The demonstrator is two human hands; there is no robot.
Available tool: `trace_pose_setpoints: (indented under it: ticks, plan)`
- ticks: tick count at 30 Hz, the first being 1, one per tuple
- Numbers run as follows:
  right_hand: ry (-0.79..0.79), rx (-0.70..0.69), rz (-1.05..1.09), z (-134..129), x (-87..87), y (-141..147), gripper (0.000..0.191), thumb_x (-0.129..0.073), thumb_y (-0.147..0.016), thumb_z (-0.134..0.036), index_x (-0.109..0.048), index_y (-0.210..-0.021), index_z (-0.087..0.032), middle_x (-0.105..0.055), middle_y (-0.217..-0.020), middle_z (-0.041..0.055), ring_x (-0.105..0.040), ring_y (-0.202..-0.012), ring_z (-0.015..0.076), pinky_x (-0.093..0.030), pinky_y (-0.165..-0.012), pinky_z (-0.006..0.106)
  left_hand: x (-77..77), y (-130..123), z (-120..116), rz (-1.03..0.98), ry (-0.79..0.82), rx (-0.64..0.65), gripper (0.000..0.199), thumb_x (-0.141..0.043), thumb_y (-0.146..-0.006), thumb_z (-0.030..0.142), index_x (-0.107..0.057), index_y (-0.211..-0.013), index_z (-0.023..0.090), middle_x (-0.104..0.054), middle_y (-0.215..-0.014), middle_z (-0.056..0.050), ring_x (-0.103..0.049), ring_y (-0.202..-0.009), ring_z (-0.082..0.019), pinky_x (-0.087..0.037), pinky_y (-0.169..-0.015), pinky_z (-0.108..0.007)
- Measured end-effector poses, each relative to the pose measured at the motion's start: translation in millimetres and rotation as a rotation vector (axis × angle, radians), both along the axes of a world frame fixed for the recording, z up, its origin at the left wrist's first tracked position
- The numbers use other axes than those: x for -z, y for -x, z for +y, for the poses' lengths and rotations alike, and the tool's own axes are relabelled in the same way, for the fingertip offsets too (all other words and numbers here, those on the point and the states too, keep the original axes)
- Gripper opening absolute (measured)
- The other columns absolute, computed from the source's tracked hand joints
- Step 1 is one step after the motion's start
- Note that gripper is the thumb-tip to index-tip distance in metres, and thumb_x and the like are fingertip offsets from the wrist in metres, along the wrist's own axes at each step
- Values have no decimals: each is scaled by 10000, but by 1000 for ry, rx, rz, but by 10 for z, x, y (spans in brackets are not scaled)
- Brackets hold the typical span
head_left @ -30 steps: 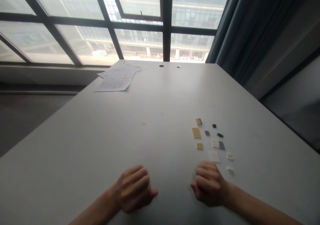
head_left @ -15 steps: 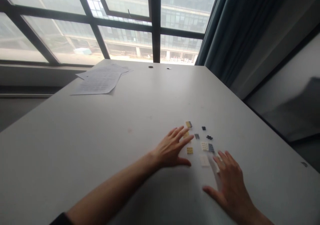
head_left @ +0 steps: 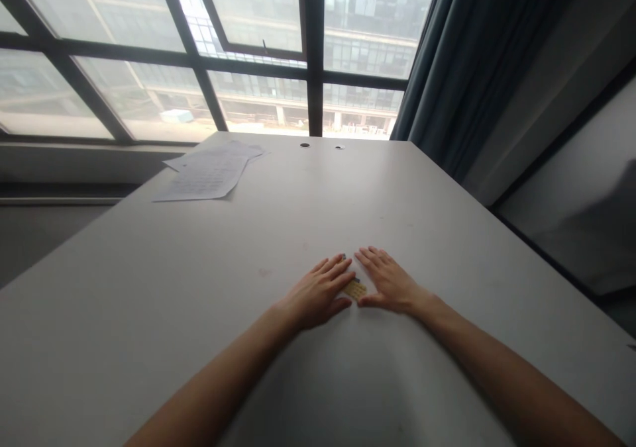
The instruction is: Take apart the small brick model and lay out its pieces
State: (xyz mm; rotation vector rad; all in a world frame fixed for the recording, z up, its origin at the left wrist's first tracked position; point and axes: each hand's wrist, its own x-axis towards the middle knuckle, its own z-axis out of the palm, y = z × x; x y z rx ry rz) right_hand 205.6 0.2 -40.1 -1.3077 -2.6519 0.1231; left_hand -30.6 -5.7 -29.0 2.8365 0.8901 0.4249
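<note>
My left hand (head_left: 325, 288) lies palm down with its fingers stretched out, partly covering some small studded toy bricks. Between the two hands a yellow brick (head_left: 356, 290) shows, and a bit of grey-blue brick (head_left: 344, 257) peeks out by the left fingertips. My right hand (head_left: 385, 280) rests flat on the other side, fingers extended, its thumb close to the yellow brick. Both hands are open and neither grasps anything. Any other bricks are hidden beneath the palms and fingers.
The white table (head_left: 223, 255) stretches to the window (head_left: 263, 96). Printed paper sheets (head_left: 206, 172) lie at its far left corner. Two round holes, one a dark cable hole (head_left: 305, 145), sit near the far edge. A dark blue curtain (head_left: 457, 69) hangs at the right.
My right hand has swept leftward and forward, up to my left hand. The bricks, earlier spread out at the right, are now gathered between and under the hands. The camera view has tilted slightly upward.
</note>
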Motion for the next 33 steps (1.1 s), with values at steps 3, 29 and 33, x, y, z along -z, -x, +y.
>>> trace_pose_setpoints:
  ticks: [3, 29, 33]
  plan:
    - [44, -173, 64, 145, -38, 440, 969, -519, -751, -742, -297, -1461, -121, -330, -1500, 183, -234, -1407, 333, -193, -1146, 511, 1, 404, -190, -7, -22, -66, 435, -499, -911, 350, -474, -1315, 191, -435, -1443, -125, -333, -1378, -278, -333, -1114, -482]
    - [42, -327, 70, 135, -37, 1625, 928, -428, -826, -712, -263, -1468, -63, -265, -1518, 214, -225, -1417, 314, -178, -1156, 496, 67, 1335, -347, -91, 142, -421, 616, -490, -909, 416, -313, -1449, 177, -355, -1498, -109, -286, -1401, -253, -251, -1157, -462]
    - [74, -462, 139, 264, -78, 2058, 862, -459, -840, -673, -296, -1457, -93, -310, -1507, 188, -273, -1402, 294, -186, -1154, 492, 27, 1678, -556, -232, 198, -479, 566, -485, -916, 420, -369, -1416, 183, -314, -1516, -114, -283, -1404, -245, -291, -1147, -435]
